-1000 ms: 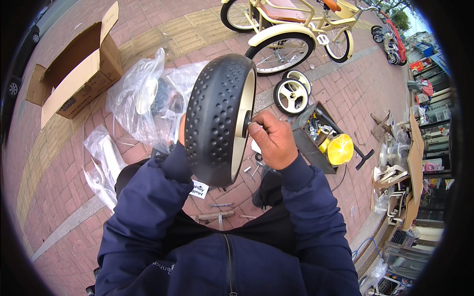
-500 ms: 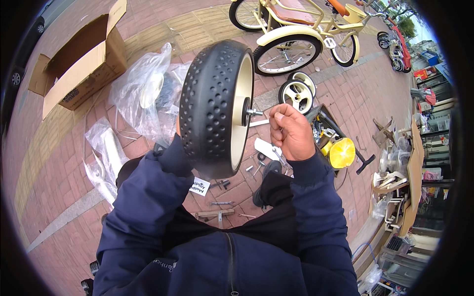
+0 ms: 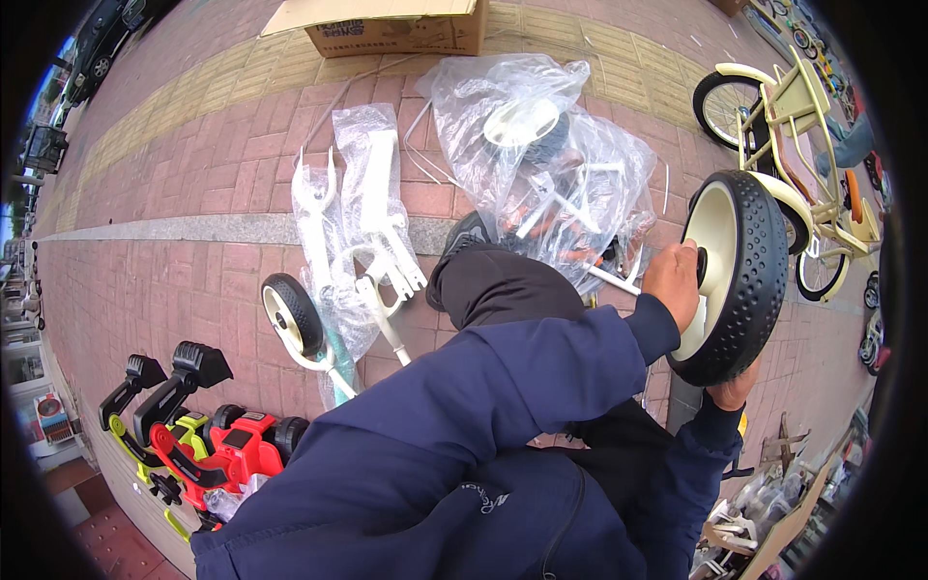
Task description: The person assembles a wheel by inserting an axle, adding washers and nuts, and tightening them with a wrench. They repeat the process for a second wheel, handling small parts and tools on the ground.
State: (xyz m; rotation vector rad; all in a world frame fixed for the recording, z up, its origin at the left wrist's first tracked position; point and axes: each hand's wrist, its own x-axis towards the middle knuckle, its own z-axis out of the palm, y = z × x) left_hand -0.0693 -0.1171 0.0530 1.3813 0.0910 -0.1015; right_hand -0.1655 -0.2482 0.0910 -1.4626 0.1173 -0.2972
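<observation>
A wide wheel (image 3: 757,280) with a dimpled black tyre and a cream rim is held up at the right of the view, tilted so its left face shows. My left hand (image 3: 674,285) grips it at that face, closed near the dark hub, with its fingertips partly hidden. Beneath the tyre, my right hand (image 3: 737,389) holds the wheel from its lower right side. Most of the right fingers are out of sight behind the tyre. The axle bolt on the far face cannot be seen.
Plastic-wrapped white frame parts (image 3: 372,222) lie on the brick paving, beside a small wheel (image 3: 292,314). Clear bagging (image 3: 541,145) covers more parts. A cardboard box (image 3: 396,34) stands at the far side, red and green ride-on toys (image 3: 237,449) at lower left, a cream tricycle (image 3: 797,145) at right.
The view has swung left. My right hand has gone from beside the hub bolt to under the tyre. My left hand now shows at the wheel's left face.
</observation>
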